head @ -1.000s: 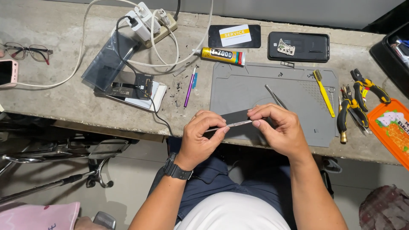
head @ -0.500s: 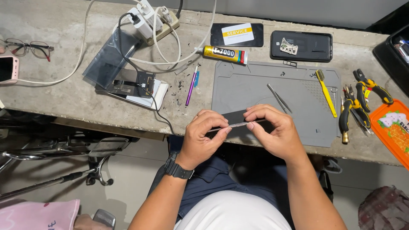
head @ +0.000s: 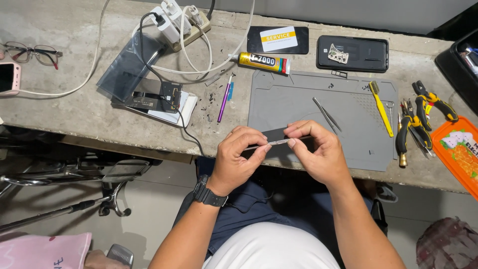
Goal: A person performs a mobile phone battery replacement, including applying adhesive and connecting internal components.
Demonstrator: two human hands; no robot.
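Both hands' fingers (head: 251,144) pinch thin metal strip (head: 277,142) w/ yellow glue tube (head: 263,63) behind mat (head: 348,149).

two dark phones (head: 278,39), one glue tube (head: 263,63), one tweezers (head: 326,114), one yellow brush (head: 381,107), one eyeglasses (head: 32,52), one grey mat (head: 294,97)

The dark phone (head: 279,144) is largely covered by both hands; its lower edge cannot be seen. The orange tray (head: 460,157), black bin (head: 458,57) and pink phone (head: 9,77) are cut off by the frame edges.
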